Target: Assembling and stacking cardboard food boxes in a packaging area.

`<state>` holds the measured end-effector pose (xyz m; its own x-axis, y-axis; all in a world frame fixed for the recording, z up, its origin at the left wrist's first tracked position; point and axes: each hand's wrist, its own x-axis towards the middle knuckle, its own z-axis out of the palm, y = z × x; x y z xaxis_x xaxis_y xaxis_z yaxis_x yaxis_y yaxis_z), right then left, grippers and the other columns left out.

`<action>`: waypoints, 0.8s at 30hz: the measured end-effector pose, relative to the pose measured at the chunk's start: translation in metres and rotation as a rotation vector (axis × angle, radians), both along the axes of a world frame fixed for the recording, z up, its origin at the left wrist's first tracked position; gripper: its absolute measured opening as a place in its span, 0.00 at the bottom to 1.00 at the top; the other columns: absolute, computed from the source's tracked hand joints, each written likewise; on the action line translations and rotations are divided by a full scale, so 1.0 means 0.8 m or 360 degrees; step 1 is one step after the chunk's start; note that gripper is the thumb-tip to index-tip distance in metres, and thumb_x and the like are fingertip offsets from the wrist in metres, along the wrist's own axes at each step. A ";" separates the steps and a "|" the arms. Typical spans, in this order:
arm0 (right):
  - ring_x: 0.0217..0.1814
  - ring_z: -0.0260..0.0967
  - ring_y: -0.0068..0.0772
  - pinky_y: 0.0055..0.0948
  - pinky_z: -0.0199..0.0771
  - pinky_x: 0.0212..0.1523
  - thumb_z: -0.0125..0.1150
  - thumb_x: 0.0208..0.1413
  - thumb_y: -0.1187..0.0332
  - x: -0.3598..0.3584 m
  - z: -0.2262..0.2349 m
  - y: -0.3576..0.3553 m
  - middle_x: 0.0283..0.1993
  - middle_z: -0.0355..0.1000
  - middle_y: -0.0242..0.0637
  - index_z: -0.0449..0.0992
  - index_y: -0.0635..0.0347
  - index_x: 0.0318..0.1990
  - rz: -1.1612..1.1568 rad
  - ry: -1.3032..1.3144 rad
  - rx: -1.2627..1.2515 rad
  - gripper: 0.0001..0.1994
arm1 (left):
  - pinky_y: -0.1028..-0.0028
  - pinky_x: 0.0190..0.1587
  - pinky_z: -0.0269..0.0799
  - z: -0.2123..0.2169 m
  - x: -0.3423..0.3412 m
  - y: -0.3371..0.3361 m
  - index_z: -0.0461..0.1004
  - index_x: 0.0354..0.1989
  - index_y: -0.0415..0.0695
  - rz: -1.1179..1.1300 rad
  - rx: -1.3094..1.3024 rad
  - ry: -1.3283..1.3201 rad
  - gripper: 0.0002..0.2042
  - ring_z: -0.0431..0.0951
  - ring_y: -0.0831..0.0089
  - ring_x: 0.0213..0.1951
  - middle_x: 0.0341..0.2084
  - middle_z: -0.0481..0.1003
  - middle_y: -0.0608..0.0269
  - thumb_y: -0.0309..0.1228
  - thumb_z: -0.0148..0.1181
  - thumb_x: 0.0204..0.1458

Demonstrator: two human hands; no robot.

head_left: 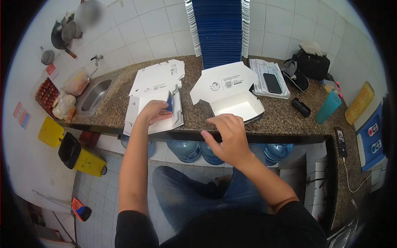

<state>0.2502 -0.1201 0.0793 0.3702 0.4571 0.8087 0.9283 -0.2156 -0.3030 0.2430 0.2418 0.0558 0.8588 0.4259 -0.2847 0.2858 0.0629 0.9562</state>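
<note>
My left hand [156, 112] pinches a raised flap of a flat white cardboard box blank [138, 108], whose blue outer side shows by the fingers. Beneath it lie more flat blanks [159, 76] with small black print. To the right stands a folded white box [235, 106], its tray formed and its lid [226, 80] tipped back against the counter. In front of this tray hovers my right hand [228, 134], thumb and fingers apart, with nothing in it.
Behind the box rises a tall stack of blue cardboard blanks [218, 33]. A phone [272, 83] lies on papers at right, near a black case [301, 107] and a teal cup [328, 107]. The sink [97, 95] is at left. Water jugs [184, 150] stand below the counter.
</note>
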 end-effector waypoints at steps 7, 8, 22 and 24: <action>0.62 0.71 0.52 0.51 0.65 0.64 0.74 0.53 0.61 -0.033 0.029 0.032 0.59 0.75 0.46 0.73 0.63 0.62 0.0554 0.0084 0.0157 0.30 | 0.76 0.28 0.73 0.110 -0.078 -0.094 0.77 0.41 0.44 0.0764 -0.0012 -0.0904 0.13 0.76 0.78 0.28 0.29 0.77 0.64 0.39 0.50 0.70; 0.64 0.70 0.54 0.53 0.64 0.66 0.72 0.54 0.60 -0.044 0.034 0.043 0.62 0.74 0.46 0.72 0.60 0.64 0.0667 -0.0051 0.0163 0.30 | 0.78 0.27 0.72 0.116 -0.102 -0.121 0.76 0.41 0.44 0.0721 0.0142 -0.1026 0.13 0.76 0.81 0.29 0.31 0.77 0.65 0.39 0.51 0.70; 0.63 0.70 0.56 0.48 0.74 0.60 0.69 0.52 0.57 -0.129 0.013 0.055 0.61 0.71 0.48 0.80 0.63 0.53 0.1444 0.0016 0.0134 0.24 | 0.65 0.47 0.85 0.035 -0.326 -0.287 0.69 0.60 0.38 0.0873 -0.0678 -0.1108 0.15 0.84 0.64 0.48 0.51 0.78 0.53 0.32 0.56 0.69; 0.62 0.71 0.58 0.50 0.73 0.62 0.71 0.52 0.64 -0.129 -0.001 0.049 0.65 0.69 0.54 0.81 0.62 0.55 0.1421 0.0085 0.0083 0.22 | 0.66 0.45 0.85 0.012 -0.326 -0.280 0.70 0.58 0.38 0.0951 -0.0738 -0.1095 0.14 0.84 0.63 0.47 0.48 0.80 0.53 0.33 0.54 0.71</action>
